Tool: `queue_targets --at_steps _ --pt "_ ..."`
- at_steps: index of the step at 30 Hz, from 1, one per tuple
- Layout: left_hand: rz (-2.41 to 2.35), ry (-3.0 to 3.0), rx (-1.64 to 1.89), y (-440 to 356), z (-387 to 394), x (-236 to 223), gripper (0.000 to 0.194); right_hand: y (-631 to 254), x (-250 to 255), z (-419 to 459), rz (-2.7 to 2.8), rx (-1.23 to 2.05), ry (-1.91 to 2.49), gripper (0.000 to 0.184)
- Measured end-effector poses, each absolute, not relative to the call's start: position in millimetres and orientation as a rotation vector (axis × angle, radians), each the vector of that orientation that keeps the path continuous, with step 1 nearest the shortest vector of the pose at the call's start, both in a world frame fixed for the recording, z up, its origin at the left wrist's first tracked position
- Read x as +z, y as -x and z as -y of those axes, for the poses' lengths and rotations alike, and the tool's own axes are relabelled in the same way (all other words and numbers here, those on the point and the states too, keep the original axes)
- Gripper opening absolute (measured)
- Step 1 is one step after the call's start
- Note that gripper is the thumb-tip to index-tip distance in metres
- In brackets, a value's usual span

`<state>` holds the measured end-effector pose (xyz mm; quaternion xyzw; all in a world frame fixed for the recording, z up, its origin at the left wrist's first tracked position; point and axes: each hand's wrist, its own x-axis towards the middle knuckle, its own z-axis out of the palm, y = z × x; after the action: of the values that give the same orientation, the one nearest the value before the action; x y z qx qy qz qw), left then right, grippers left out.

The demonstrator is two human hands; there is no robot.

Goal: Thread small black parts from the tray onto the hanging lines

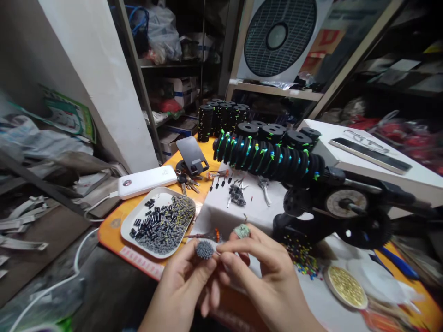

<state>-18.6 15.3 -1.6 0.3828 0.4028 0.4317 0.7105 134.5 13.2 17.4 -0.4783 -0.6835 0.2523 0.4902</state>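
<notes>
Orange shows on the tabletop (111,228) around the white tray (130,215), which holds a spread of small grey and black pieces (162,226). Well beyond the tray we see a large fan (277,37), and just past its far edge lie a white power bank (147,181), a bunch of keys (188,182) and a dark phone stand (191,154). To the right of the tray and farther back, we have a black ridged roller (266,159) strung with green strands. Near the tray's front right corner, our left hand (192,272) has thumb and fingertips closed around a round grey bundle (205,249), its dotted end facing us. Our right hand (261,260), farther right of the tray, has thumb and forefinger drawn narrowly together beside the bundle; we cannot tell whether they pinch anything. A pale green clump (241,231) sits against its fingers, farther from the tray than the bundle.
</notes>
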Motion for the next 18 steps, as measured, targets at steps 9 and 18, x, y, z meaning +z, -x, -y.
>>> queue_targets --at_steps 9,18 --pt "-1.092 -1.139 0.963 17.4 -6.4 -7.6 0.029 -134.4 16.5 -10.0 1.656 0.516 1.204 0.015" --pt "-0.961 -0.71 1.101 15.2 -1.6 -0.8 0.039 -133.9 16.4 -5.8 1.726 0.441 1.081 0.014"
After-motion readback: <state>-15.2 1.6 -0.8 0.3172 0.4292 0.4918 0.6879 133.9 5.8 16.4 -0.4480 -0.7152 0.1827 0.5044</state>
